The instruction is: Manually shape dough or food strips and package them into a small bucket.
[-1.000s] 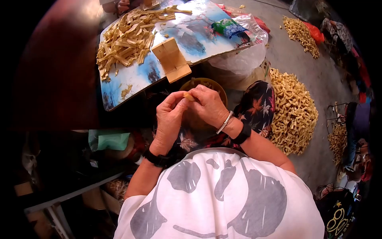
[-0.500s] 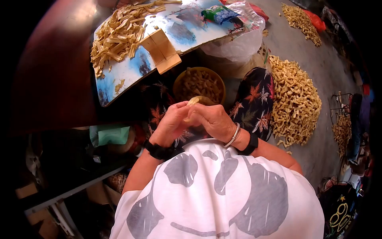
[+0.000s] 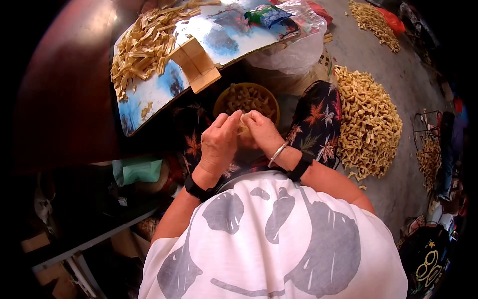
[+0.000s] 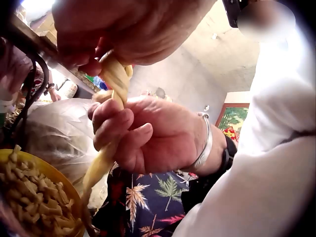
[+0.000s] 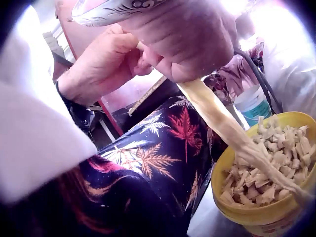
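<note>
Both hands work on one pale yellow, flexible strip (image 4: 116, 79), close over my lap. My left hand (image 3: 219, 142) pinches its upper part, where the left wrist view shows it twisted into a loop or knot. Just below, my right hand (image 3: 265, 134), with a silver bangle, curls its fingers round the same strip. A long loose tail (image 5: 222, 121) hangs from under the right hand, passing in front of the yellow bucket (image 5: 229, 207) in the right wrist view. Short knotted pieces (image 5: 261, 173) fill that bucket. In the head view the fingers mostly hide the strip.
Ahead on the left, a painted tabletop (image 3: 219, 42) carries a heap of strips (image 3: 144, 47), a wooden block stand (image 3: 195, 65) and a green packet (image 3: 269, 16). A clear plastic bag (image 3: 294, 45) hangs at its edge. Right of my knee lies a large pile of knotted pieces (image 3: 368, 124).
My hands have shifted and turned, from fingers overlapping around the folded strip to side by side with fingertips together. The head view has tilted, bringing the bucket's contents into sight.
</note>
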The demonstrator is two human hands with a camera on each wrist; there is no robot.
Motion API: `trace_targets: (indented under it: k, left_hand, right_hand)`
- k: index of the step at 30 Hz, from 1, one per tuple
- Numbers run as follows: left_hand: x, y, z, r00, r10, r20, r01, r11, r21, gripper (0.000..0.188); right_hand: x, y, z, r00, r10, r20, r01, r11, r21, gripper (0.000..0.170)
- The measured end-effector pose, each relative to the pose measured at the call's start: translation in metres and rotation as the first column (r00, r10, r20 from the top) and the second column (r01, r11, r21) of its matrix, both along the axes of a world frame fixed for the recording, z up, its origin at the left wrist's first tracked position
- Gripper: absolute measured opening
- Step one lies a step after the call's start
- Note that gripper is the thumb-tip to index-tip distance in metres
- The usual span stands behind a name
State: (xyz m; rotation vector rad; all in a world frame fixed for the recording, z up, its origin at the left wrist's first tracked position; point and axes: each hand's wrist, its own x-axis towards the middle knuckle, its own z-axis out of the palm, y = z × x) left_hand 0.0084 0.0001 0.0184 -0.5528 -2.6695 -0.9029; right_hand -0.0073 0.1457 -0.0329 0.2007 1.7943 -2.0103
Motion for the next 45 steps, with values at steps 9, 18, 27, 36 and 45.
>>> trace_targets:
  k: [9, 18, 27, 36, 45]
  left_hand:
    - [-0.008, -0.002, -0.013, 0.997, 0.07, 0.018, -0.072, 0.993, 0.096, 0.027]
    - [-0.004, -0.001, -0.013, 0.994, 0.009, 0.104, -0.032, 0.976, 0.217, 0.036]
    - [0.005, 0.006, -0.014, 0.977, 0.128, 0.172, -0.193, 0.876, 0.443, 0.011]
    - [-0.013, -0.032, -0.006, 0.856, -0.087, 0.51, -0.363, 0.601, 0.712, 0.004]
    - [0.001, -0.005, -0.015, 0.766, -0.393, 0.509, -0.489, 0.158, 0.858, 0.025]
  right_hand:
    - [0.004, -0.001, -0.006, 0.939, 0.059, -0.34, -0.048, 0.998, 0.041, 0.023]
    - [0.004, 0.002, 0.017, 0.928, 0.167, 0.333, 0.141, 0.67, -0.729, 0.02]
    - [-0.007, -0.002, 0.023, 0.998, 0.02, 0.055, 0.005, 0.911, -0.412, 0.019]
    - [0.012, 0.014, 0.034, 0.732, 0.256, -0.632, 0.103, 0.875, 0.474, 0.014]
    - [0.008, -0.004, 0.029, 0.622, 0.219, -0.752, 0.223, 0.871, 0.438, 0.012]
